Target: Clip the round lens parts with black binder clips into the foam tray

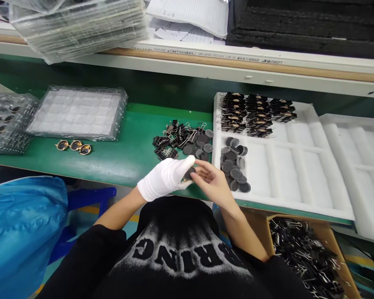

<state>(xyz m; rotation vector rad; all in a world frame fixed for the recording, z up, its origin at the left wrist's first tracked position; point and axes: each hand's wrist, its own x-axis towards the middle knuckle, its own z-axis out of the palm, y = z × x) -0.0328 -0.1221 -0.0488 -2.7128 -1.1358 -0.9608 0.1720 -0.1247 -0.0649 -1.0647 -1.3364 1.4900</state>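
Dark disc (189, 172), face slanting upward

The person wears a short-sleeved black shirt (179, 218), its front printed with black block letters (186, 262) reading BRING amid a powdery white fade (151, 232), and a white glove (156, 180) covering the left hand (173, 173) past the wrist.

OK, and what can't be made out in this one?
All in the head view:
Dark round piece: partly covered by the gloved left hand and right hand.
Cardboard box: floor hidden under binder clips.
Clear trays at far left: cut off by the picture edge.
Writing on the papers: too small to read.
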